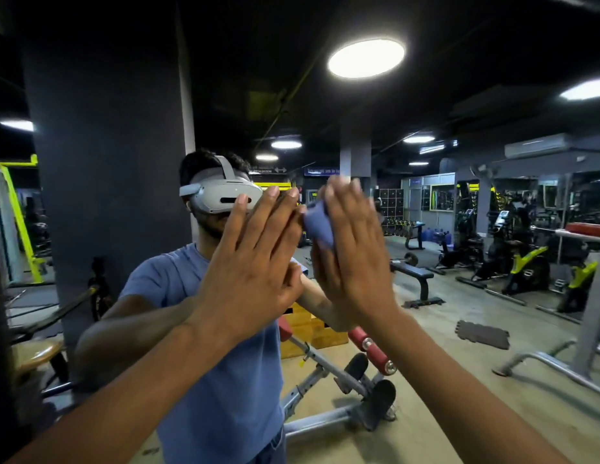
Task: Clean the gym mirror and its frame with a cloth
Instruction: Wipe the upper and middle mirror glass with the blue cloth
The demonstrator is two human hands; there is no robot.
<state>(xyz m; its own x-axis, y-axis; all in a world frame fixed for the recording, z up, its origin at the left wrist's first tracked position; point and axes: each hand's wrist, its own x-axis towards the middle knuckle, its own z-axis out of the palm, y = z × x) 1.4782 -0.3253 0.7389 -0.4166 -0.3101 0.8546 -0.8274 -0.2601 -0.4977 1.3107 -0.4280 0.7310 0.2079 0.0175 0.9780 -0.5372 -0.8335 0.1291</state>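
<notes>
Reflecting a dim gym, mirror (pixel 459 296), cloth (pixel 320 226) pressed flat

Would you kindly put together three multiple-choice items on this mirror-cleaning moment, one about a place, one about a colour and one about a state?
1. Where is the cloth?
A. Under the right hand, against the mirror
B. Draped over the bench
C. Lying on the floor

2. What colour is the cloth?
A. Yellow
B. Blue-purple
C. White

3. How is the left hand placed?
A. Clenched in a fist
B. Hanging at the side
C. Flat, with straight fingers spread on the glass

Answers: 1 A, the cloth shows between the right hand and its reflection. 2 B, the bunched fabric beside the right hand's fingers looks blue-purple. 3 C, the left palm meets its own reflection with fingers straight.
</notes>
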